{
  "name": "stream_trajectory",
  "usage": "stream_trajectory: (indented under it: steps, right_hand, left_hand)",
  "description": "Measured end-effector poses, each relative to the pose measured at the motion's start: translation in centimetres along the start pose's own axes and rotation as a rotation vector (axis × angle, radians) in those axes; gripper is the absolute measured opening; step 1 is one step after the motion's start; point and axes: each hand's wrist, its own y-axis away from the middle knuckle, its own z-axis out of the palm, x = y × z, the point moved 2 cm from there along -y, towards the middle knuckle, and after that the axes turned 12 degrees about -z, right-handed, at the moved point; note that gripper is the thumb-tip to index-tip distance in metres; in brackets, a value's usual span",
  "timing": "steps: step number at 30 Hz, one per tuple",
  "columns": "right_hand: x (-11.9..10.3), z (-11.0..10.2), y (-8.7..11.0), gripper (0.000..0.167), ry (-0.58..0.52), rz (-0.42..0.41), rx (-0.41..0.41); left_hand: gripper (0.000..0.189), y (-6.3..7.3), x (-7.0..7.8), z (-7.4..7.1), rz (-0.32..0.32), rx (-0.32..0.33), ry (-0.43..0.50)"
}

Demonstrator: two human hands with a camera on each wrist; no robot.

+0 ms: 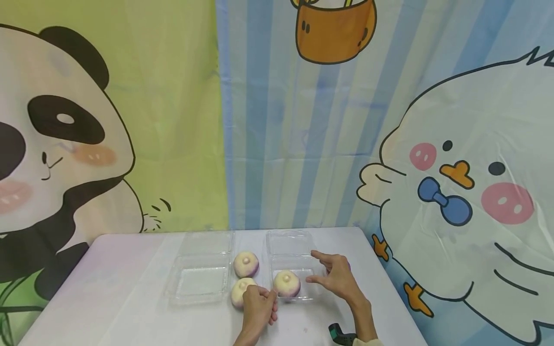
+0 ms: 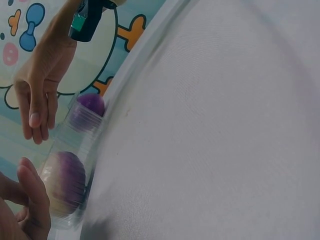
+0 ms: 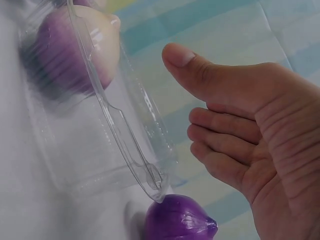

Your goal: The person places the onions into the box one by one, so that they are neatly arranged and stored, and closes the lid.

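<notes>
One round cream-and-purple bulb (image 1: 286, 284) is being flanked by empty left hand (image 1: 258, 308), empty right hand (image 1: 337, 277); firm, slippery sides are being judged graspable.

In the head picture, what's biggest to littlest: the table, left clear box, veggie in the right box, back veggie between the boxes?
1. Table
2. Left clear box
3. Veggie in the right box and back veggie between the boxes: too alike to rank, and the boxed one looks nearer the camera.
</notes>
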Motion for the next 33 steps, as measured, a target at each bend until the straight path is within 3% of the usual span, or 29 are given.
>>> stream_trajectory:
  steps: [7, 33]
  right_hand:
    - [0.3, -0.5, 0.1, 0.072, 0.047, 0.024, 0.009]
    - [2.4, -2.9, 1.3, 0.076, 0.048, 0.059, 0.064]
  left_hand:
    - [0.025, -0.1, 0.1, 0.0, -0.001, -0.005, -0.004]
    - [0.026, -0.1, -0.1, 0.0, -0.014, -0.01, 0.0]
